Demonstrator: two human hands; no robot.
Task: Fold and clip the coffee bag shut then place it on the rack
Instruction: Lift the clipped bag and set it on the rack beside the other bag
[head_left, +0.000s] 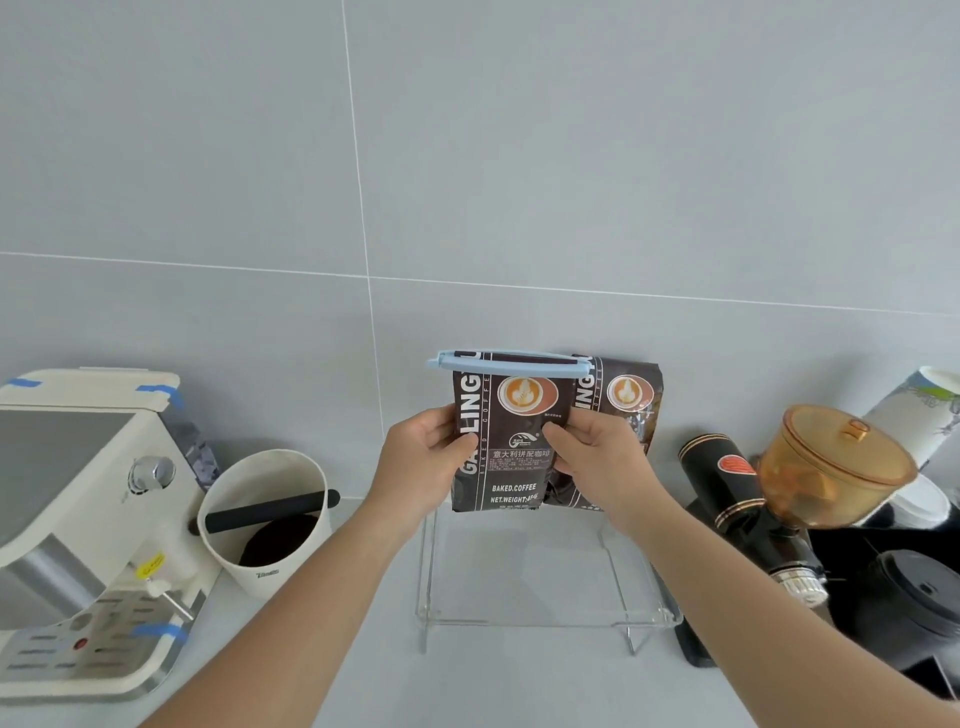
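Note:
A dark brown coffee bag (511, 431) stands upright at the back of a clear acrylic rack (545, 618). A light blue clip (509, 360) runs across its folded top. My left hand (423, 462) grips the bag's left edge. My right hand (597, 457) grips its right edge, thumb on the front. A second coffee bag (631, 395) of the same kind stands just behind and to the right, partly hidden by my right hand.
A white espresso machine (78, 519) stands at the left. Beside it is a white knock box (270, 519) with a black bar. A black grinder (737, 499) with an amber hopper (831, 467) and paper cups (919, 415) crowd the right.

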